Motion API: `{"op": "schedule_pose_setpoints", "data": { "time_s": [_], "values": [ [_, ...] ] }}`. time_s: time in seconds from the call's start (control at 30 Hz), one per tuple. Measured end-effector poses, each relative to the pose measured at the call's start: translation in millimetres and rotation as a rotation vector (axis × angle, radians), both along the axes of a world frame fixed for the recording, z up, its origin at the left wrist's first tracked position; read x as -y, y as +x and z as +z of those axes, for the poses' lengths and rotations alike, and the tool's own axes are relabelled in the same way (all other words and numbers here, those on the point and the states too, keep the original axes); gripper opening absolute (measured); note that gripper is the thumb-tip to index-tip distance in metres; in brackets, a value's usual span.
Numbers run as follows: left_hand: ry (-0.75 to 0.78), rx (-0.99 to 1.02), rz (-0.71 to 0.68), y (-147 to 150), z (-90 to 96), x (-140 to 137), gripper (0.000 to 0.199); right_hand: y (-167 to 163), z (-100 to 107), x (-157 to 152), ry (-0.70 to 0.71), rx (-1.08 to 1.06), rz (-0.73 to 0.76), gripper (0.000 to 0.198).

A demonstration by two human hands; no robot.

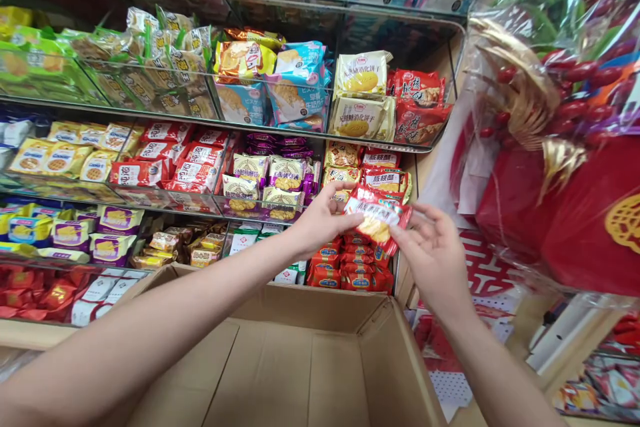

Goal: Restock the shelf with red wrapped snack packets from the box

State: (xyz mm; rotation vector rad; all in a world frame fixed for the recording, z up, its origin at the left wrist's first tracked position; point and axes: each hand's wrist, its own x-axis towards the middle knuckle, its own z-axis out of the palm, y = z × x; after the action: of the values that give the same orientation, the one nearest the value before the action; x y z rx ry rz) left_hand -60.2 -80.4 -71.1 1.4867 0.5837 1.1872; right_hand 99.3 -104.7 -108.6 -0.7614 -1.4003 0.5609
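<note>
Between my two hands is a red cookie packet (376, 219) with a pale label, its printed face turned towards me. My left hand (330, 213) pinches its left edge, while my right hand (425, 233) grips the right edge between thumb and fingers. Just behind the packet, a shelf compartment holds similar red cookie packets (385, 179) and golden ones. Orange-red packets (327, 271) are stacked in the compartment beneath. Below my forearms stands an open cardboard box (280, 310), whose visible inside shows bare cardboard.
Tiered shelves with clear front lips (165, 197) hold wrapped snacks in several rows. At right, plastic-wrapped red and gold decorations (550, 200) hang close to my right arm. White digestive biscuit packets (360, 97) sit on the shelf above my hands.
</note>
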Motion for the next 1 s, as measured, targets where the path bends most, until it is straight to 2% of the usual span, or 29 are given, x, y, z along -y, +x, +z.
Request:
{"op": "schedule_pose_setpoints", "data": {
  "time_s": [0.07,0.13,0.2,0.27,0.33,0.4,0.5,0.6,0.7,0.77,0.9,1.0],
  "values": [
    [0.012,0.006,0.076,11,18.1,-18,0.045,4,16,-17,0.168,0.086,-0.192,0.045],
    [0.035,0.010,0.178,25,34.7,-37,0.039,7,29,-34,0.322,0.289,-0.424,0.039],
    [0.166,-0.068,0.281,38,47.9,-57,0.035,9,39,-52,0.434,0.464,-0.607,0.027],
    [0.360,-0.221,0.430,46,56.2,-74,0.031,12,46,-69,0.485,0.540,-0.698,0.017],
    [0.533,-0.393,0.571,48,59.2,-86,0.030,16,51,-85,0.479,0.589,-0.744,0.014],
    [0.687,-0.524,0.648,47,57.8,-93,0.031,20,53,-96,0.452,0.676,-0.810,0.014],
    [0.921,-0.643,0.669,43,52.2,-96,0.036,26,54,-104,0.418,0.860,-0.939,0.015],
    [1.077,-0.754,0.641,39,48.8,-100,0.042,29,56,-104,0.427,1.045,-1.021,0.016],
    [1.171,-0.896,0.612,37,50.3,-109,0.048,29,59,-102,0.413,1.174,-1.060,0.017],
    [1.206,-0.985,0.623,38,53.4,-115,0.044,28,63,-103,0.395,1.217,-1.083,0.017],
    [1.196,-1.099,0.743,45,60.9,-122,0.030,28,73,-109,0.400,1.257,-1.142,0.020],
    [1.161,-1.152,0.838,53,63.3,-121,0.025,31,79,-116,0.380,1.294,-1.133,0.021]
  ]
}}
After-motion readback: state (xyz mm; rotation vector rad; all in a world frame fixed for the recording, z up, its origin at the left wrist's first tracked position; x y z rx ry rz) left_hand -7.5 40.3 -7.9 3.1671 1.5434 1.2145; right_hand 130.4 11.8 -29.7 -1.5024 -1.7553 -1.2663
